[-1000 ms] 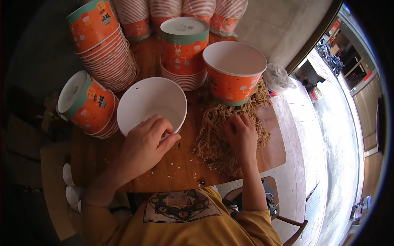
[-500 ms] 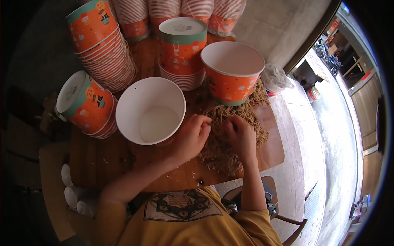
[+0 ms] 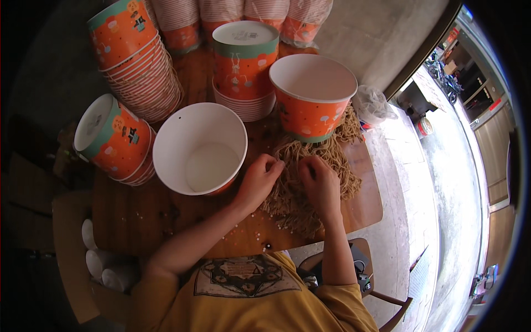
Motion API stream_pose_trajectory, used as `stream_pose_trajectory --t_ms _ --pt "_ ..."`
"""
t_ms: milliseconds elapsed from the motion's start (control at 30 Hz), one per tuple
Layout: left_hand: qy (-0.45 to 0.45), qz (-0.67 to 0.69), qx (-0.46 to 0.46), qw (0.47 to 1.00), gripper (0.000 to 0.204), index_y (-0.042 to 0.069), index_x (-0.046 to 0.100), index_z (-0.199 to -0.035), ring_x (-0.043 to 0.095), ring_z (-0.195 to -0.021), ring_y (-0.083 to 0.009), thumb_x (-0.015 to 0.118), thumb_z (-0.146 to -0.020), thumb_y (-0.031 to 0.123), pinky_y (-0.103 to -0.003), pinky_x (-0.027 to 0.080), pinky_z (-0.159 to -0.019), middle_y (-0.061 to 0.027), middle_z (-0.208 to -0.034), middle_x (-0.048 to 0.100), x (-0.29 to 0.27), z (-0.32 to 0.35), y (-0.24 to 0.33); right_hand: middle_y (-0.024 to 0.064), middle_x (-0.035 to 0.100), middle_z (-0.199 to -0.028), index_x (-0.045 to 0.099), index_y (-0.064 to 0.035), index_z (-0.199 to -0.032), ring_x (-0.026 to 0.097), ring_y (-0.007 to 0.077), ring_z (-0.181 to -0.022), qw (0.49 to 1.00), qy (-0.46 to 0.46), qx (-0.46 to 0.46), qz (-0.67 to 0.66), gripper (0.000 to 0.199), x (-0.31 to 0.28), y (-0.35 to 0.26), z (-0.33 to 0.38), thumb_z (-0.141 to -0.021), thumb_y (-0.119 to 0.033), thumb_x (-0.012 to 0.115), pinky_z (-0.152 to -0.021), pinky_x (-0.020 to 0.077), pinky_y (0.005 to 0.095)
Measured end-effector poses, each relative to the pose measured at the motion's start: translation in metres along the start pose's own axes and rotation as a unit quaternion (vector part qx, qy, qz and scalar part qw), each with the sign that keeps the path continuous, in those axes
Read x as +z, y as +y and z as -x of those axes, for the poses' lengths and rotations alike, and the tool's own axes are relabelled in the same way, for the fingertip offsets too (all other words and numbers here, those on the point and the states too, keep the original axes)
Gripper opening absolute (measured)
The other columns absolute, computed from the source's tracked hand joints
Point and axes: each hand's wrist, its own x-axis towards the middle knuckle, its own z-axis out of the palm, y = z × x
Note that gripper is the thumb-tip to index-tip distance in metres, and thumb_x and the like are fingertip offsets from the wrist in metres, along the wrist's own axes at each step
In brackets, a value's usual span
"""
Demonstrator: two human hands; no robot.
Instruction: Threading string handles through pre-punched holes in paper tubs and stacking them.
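A heap of tan cords (image 3: 310, 191) lies on the table in front of me. Over its left edge is my left hand (image 3: 260, 180), thumb and fingers pinched together. My right hand (image 3: 321, 182) is curled closed above the middle of the heap. Whatever either hand pinches is too fine to make out. Left of my left hand stands an open paper bucket (image 3: 202, 160), white inside, with a small dark hole near its rim. Another orange paper bucket (image 3: 312, 105) stands upright on the far part of the cords.
Upside-down stacks of orange buckets stand at the far left (image 3: 133, 61), near left (image 3: 113, 138) and back middle (image 3: 246, 72). Plastic-wrapped stacks (image 3: 304, 25) line the back. Small white bits dot the wooden table (image 3: 160, 227). A chair (image 3: 387, 301) is at lower right.
My left hand has shifted slightly left and lower, away from the right hand. The right hand has moved a little left. The open bucket appears slightly farther left.
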Motion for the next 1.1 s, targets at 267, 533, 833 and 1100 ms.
stream_pose_trajectory --t_ms 267,533,833,1100 --pt "-0.003 0.073 -0.087 0.993 0.011 0.008 0.056 -0.092 0.052 -0.067 -0.0073 0.057 -0.095 0.018 -0.024 0.042 -0.060 0.0006 -0.079 0.056 -0.015 0.032 0.023 0.0137 0.066 -0.088 0.063 -0.0037 -0.093 0.065 0.0318 -0.080 1.000 -0.001 -0.003 -0.019 0.010 0.000 0.002 0.001 -0.090 -0.013 0.060 -0.071 0.0511 0.0384" --pt "-0.132 0.106 -0.132 0.977 0.003 0.005 0.048 -0.096 0.056 -0.072 -0.0104 0.050 -0.095 0.005 -0.024 0.047 -0.062 -0.0064 -0.086 0.059 -0.076 0.139 0.053 0.0127 0.063 -0.099 0.062 -0.0060 -0.102 0.063 0.0339 -0.082 0.995 0.038 -0.097 -0.008 0.020 -0.009 -0.035 0.016 -0.082 -0.005 0.065 -0.072 0.0526 0.0428" --pt "-0.032 -0.182 -0.012 0.983 0.022 0.003 0.055 -0.107 0.064 -0.082 -0.0174 0.062 -0.087 0.000 -0.033 0.051 -0.071 -0.0089 -0.090 0.063 -0.121 0.198 0.069 0.0110 0.059 -0.094 0.056 -0.0030 -0.125 0.065 0.0296 -0.072 0.903 -0.235 -0.277 -0.229 0.045 0.043 -0.123 0.074 -0.084 -0.016 0.072 -0.058 0.0537 0.0356" --pt "-0.023 -0.293 0.124 0.948 0.012 0.001 0.052 -0.100 0.062 -0.077 -0.0155 0.056 -0.090 -0.005 -0.029 0.051 -0.066 -0.0106 -0.086 0.063 -0.126 0.182 0.097 0.0124 0.055 -0.087 0.059 -0.0032 -0.101 0.062 0.0308 -0.074 0.917 -0.197 -0.234 -0.256 0.020 0.048 -0.118 0.081 -0.083 -0.004 0.067 -0.060 0.0516 0.0377"
